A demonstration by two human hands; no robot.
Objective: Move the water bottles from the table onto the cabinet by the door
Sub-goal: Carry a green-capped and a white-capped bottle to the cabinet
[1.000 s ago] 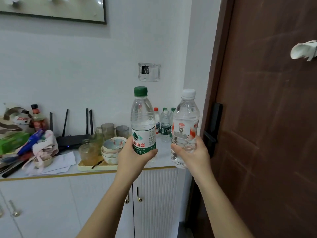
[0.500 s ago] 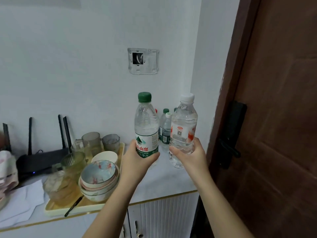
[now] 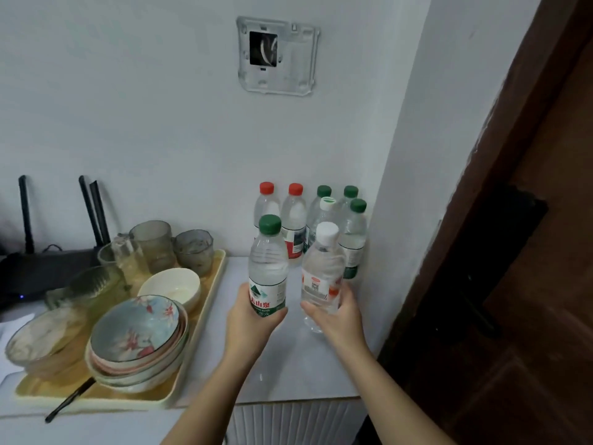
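Left hand [image 3: 252, 326] grips the green-capped bottle [image 3: 268, 268]; right hand [image 3: 337, 319] grips the white-capped bottle [image 3: 322, 271], both over the counter [image 3: 288, 367].

"What colour is the near green-cap bottle [image 3: 268, 271]?"

"See-through, with a dark green cap. Its label is white and green, with red letters."

"And the white-cap bottle [image 3: 322, 274]?"

"See-through too. Its label is white with an orange-red patch."

"And the ones behind?"

"The two red-cap bottles [image 3: 294, 216] have red and white labels. The back green-cap bottles [image 3: 356, 232] have white and green labels."

"The flower bowl [image 3: 134, 329]?"

"Grey-blue inside, with red and white flowers."

"The tray [image 3: 211, 284]?"

"Pale yellow."

"The router [image 3: 41, 271]?"

"Black."

"The door [image 3: 545, 220]?"

"Dark brown."

"The cabinet top [image 3: 298, 364]?"

"White. The cabinet front [image 3: 288, 422] is white too, with thin up-and-down lines."
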